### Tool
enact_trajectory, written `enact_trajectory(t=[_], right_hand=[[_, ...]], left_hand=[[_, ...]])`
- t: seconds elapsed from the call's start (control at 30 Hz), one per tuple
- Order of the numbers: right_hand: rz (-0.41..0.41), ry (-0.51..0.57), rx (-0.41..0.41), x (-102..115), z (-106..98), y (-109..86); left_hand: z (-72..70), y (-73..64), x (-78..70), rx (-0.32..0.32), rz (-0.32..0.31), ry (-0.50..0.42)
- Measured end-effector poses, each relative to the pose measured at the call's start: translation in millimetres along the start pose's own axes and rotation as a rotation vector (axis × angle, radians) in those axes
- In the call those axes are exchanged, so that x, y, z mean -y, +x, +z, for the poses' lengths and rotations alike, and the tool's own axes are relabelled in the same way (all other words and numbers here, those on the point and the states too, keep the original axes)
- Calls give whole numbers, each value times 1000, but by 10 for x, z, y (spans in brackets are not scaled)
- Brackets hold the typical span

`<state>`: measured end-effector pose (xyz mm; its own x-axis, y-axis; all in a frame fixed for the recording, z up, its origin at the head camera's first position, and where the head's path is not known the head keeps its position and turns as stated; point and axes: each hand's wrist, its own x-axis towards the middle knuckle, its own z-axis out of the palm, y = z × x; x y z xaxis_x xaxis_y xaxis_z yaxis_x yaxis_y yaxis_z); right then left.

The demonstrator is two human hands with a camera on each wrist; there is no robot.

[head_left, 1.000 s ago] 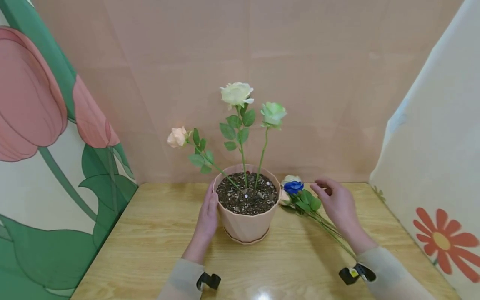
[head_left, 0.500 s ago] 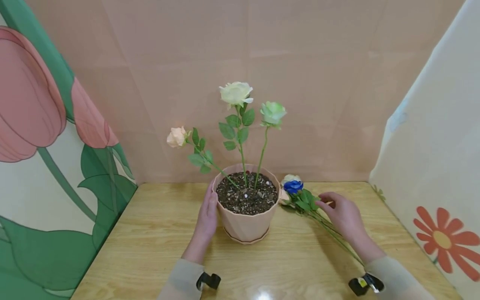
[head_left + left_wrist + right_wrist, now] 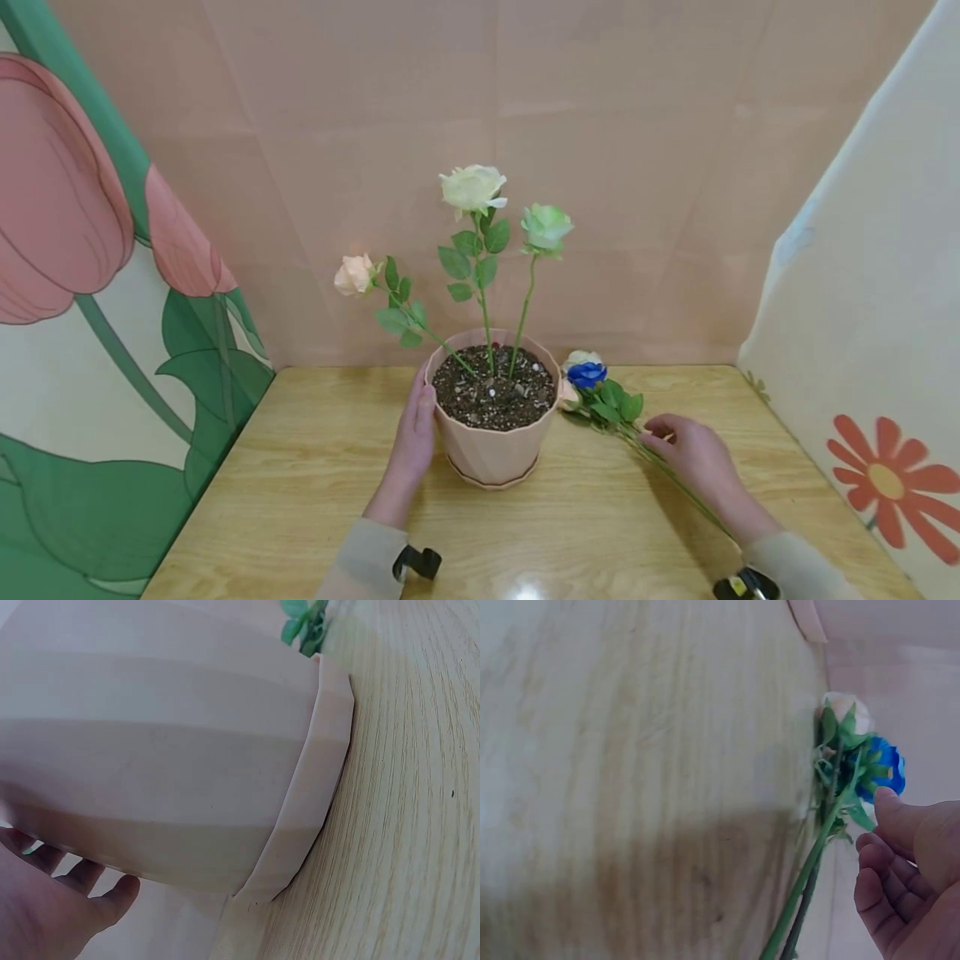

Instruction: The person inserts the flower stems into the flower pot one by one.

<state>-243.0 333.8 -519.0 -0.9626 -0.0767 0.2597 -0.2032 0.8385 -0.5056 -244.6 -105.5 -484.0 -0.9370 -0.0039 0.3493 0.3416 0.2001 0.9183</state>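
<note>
On the wooden table, we see the right hand near the green stems on the right. Its fingers bend loosely and hold nothing we can see, but we can't quite tell if they touch the stems. The left hand rests its open fingers on the left side of the pink pot. Farther back, the stems' blue rose lies right of the pot. We see three roses standing in its soil.
</note>
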Motion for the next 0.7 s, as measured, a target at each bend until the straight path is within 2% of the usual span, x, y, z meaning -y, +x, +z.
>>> enact_trajectory(t=[0.27,0.47,0.7], right_hand=[[8,-5,24,-77,87,-69],[27,-7,67,-112,136,-88],[4,-27,63,-158,179,-95]], left_hand=[[4,-6,1,-10,-17,12],[3,-1,12,-7,-1,9],[11,9,21,-7,15,7]])
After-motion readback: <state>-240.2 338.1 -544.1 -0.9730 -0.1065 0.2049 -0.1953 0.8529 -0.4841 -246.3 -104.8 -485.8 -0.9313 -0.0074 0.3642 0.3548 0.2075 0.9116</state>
